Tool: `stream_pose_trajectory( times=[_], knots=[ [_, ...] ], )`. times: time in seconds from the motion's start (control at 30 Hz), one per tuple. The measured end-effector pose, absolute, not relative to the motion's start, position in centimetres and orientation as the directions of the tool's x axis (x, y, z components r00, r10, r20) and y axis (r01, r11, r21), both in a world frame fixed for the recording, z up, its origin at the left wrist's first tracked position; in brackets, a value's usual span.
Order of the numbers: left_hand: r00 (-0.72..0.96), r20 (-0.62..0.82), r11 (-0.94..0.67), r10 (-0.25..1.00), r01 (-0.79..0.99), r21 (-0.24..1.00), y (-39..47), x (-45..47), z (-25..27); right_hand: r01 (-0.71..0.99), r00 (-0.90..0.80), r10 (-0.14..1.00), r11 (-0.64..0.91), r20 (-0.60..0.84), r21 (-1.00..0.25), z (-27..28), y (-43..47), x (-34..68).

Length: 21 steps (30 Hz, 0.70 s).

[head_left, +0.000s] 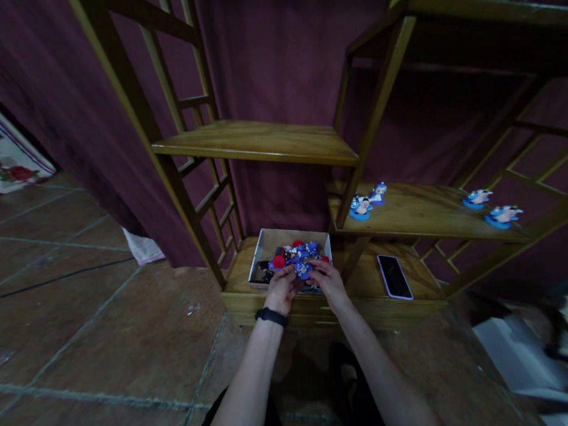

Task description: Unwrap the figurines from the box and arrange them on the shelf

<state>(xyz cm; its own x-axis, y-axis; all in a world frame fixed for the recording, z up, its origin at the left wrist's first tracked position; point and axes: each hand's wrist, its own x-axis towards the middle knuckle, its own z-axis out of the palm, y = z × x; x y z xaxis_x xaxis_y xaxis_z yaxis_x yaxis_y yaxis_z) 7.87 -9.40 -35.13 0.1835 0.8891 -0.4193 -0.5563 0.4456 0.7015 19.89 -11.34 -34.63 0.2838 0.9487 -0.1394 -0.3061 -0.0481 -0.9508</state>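
Observation:
Between the fingertips of both hands is a small purple figurine (302, 270), held over the front edge of an open cardboard box (294, 237). My left hand (282, 288) grips it from the left, and my right hand (328, 279) from the right; both sets of fingers are closed on it. Inside the box lies a jumble of more purple, red and dark figurines (279, 259). A black band (272, 317) circles my left wrist. My hands hide part of the box's front wall.
The box stands on the bottom of a wooden shelf unit (257, 140). A phone (394, 276) lies to its right. Several figurines stand on the right shelf (414, 208), two purple-and-blue ones (360, 207) near its left post. White packaging (529, 357) sits on the floor at right.

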Motion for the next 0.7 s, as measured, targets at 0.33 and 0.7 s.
stream_pose_trajectory(
  times=[0.33, 0.7],
  knots=[
    [0.218, -0.46, 0.497, 0.861, -0.559, 0.664, -9.2, 7.9, -35.0, -0.271, 0.206, 0.975, -0.022, -0.081, -0.962, -33.3, -11.9, 20.1],
    [0.249, -0.495, 0.539, 0.833, -0.568, 0.622, -9.2, 7.7, -34.3, -0.259, 0.158, 0.984, -0.032, -0.075, -0.965, -33.7, -12.0, 20.4]
  ],
)
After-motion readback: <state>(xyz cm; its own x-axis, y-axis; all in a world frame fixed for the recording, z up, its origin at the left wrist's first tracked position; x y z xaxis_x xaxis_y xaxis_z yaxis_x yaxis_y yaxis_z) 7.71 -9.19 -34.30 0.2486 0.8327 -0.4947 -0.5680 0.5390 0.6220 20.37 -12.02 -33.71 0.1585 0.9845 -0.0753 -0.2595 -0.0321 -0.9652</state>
